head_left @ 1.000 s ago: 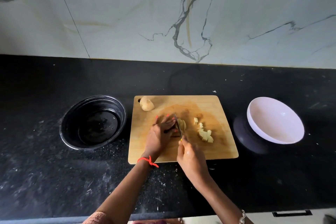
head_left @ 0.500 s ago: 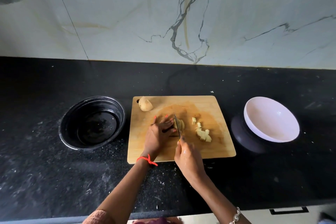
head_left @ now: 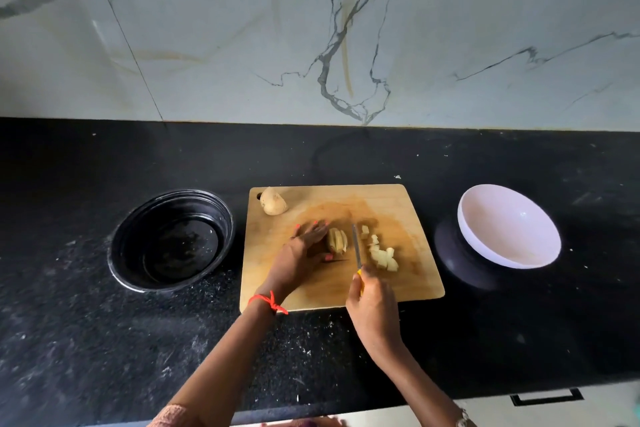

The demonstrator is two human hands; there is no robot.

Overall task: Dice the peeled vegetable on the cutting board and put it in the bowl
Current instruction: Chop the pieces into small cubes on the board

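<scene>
While the dicing is only partly done, the potato slices [head_left: 337, 241] are found near the middle of the wooden cutting board [head_left: 415, 211], stood side by side in a small stack. A pile of cut cubes [head_left: 382, 255] is seen just to the right of them on the board. Another potato piece [head_left: 273, 201], not cut yet, is left at the board's far left corner.

The step in hand is judged to be chopping across the slices. Next, the knife [head_left: 356, 246] prob. needs to be brought back onto the stack & pushed down, w/ the holding fingers kept clear of the blade. After that the far piece must be cut too, then all cubes moved to the white bowl [head_left: 509, 229], which is sat to the right of the board, w/ nothing in it. A black bowl [head_left: 171, 239] is sat to the board's left.

The left hand [head_left: 301, 255] is laid on the board, fingers mostly stretched out, touching the left side of the slices to steady them. The right hand [head_left: 372, 308] is closed around the knife's yellow handle, at the board's near edge. The blade is held between the slices & the cubes.
</scene>
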